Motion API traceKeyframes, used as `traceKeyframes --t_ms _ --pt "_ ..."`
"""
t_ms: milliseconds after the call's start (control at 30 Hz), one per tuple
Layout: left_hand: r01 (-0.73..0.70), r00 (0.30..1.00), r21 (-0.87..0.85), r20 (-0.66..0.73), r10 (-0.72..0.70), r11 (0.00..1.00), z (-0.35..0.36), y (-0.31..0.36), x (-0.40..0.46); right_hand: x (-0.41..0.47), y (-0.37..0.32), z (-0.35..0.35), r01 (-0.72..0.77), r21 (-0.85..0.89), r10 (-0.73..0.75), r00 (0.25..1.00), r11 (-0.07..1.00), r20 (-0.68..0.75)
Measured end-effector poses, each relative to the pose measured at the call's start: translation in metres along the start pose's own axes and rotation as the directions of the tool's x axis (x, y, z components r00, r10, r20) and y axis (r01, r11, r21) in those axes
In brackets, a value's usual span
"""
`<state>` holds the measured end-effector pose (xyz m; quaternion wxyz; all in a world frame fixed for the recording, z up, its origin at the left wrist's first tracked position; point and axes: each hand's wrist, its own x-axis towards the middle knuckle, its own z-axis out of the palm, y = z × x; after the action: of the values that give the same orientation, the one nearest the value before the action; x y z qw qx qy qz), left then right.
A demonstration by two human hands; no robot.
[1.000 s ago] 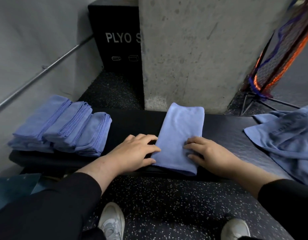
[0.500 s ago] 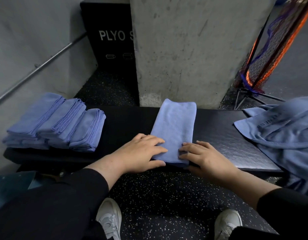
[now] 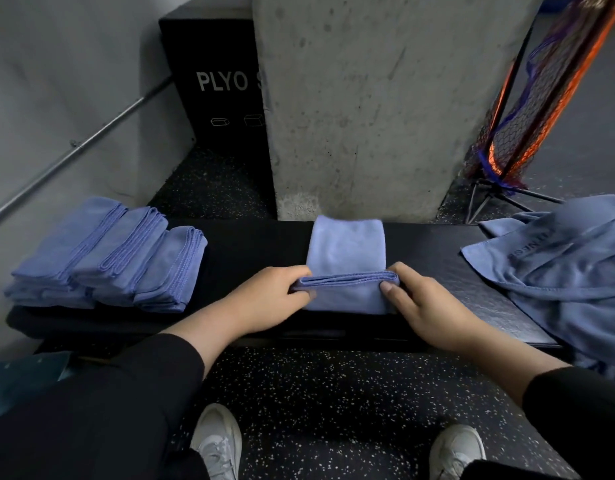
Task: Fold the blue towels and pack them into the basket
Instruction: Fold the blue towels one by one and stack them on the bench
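A narrow blue towel [image 3: 346,249] lies lengthwise across the black bench [image 3: 257,251]. Its near end is lifted and doubled back over the strip. My left hand [image 3: 264,299] pinches the left corner of that raised end. My right hand [image 3: 427,306] pinches the right corner. Three stacks of folded blue towels [image 3: 108,254] sit at the bench's left end. A heap of unfolded blue towels [image 3: 569,265] covers the right end. No basket is in view.
A concrete pillar [image 3: 385,98] rises just behind the bench, with a black plyo box [image 3: 216,84] to its left. A netted frame on a metal stand [image 3: 527,109] leans at the far right. A metal rail [image 3: 77,143] runs along the left wall. My shoes [image 3: 216,441] rest on the speckled floor.
Both hands went from lying flat on the towel's near end to pinching its corners. The near end now stands lifted and folded back toward the pillar.
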<state>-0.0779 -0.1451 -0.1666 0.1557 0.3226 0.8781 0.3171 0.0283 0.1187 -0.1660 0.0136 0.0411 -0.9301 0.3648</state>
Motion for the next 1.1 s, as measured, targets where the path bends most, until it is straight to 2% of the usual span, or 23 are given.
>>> traceKeyframes --t_ms 133,200,267,500,667,800,900,933,1000,1067,1100 --pt "0.044 0.999 -0.203 0.032 -0.039 0.978 0.0 0.01 -0.003 0.001 -0.008 -0.007 -0.043 0.166 0.046 0.999 0.985 -0.014" --pt "0.088 0.996 -0.285 0.012 -0.089 0.954 0.002 0.006 0.0 0.0 -0.011 -0.008 -0.066 0.244 0.048 0.996 0.968 0.077" --pt "0.125 0.991 -0.298 -0.006 -0.133 0.946 0.003 0.002 0.003 0.003 -0.007 -0.006 -0.104 0.222 0.078 0.989 0.969 0.125" --pt "0.219 0.968 -0.225 -0.077 -0.241 0.95 -0.003 0.014 0.036 0.039 0.006 -0.002 -0.18 0.093 0.189 0.978 0.979 -0.09" --pt "0.354 0.929 -0.126 -0.07 -0.364 0.927 -0.002 0.014 0.062 0.065 0.015 0.004 -0.315 -0.014 0.312 0.945 0.949 -0.102" --pt "0.38 0.899 -0.215 -0.143 -0.414 0.9 0.002 0.014 0.079 0.08 0.02 0.005 -0.356 -0.012 0.351 0.926 0.934 -0.14" --pt "0.412 0.886 -0.269 -0.105 -0.451 0.871 0.002 0.011 0.086 0.087 0.024 0.009 -0.411 -0.007 0.403 0.897 0.912 -0.18" --pt "0.43 0.881 -0.244 -0.099 -0.463 0.869 0.002 0.01 0.086 0.087 0.026 0.011 -0.432 -0.026 0.419 0.886 0.902 -0.196" --pt "0.445 0.877 -0.081 -0.162 -0.452 0.892 0.003 0.006 0.085 0.084 0.03 0.017 -0.481 -0.081 0.453 0.861 0.873 -0.231" --pt "0.389 0.893 0.104 -0.286 -0.347 0.915 0.006 0.002 0.082 0.08 0.033 0.019 -0.478 -0.1 0.429 0.848 0.873 -0.311" --pt "0.31 0.909 0.155 -0.339 -0.244 0.938 0.006 0.001 0.079 0.078 0.033 0.017 -0.419 -0.099 0.355 0.855 0.903 -0.378"
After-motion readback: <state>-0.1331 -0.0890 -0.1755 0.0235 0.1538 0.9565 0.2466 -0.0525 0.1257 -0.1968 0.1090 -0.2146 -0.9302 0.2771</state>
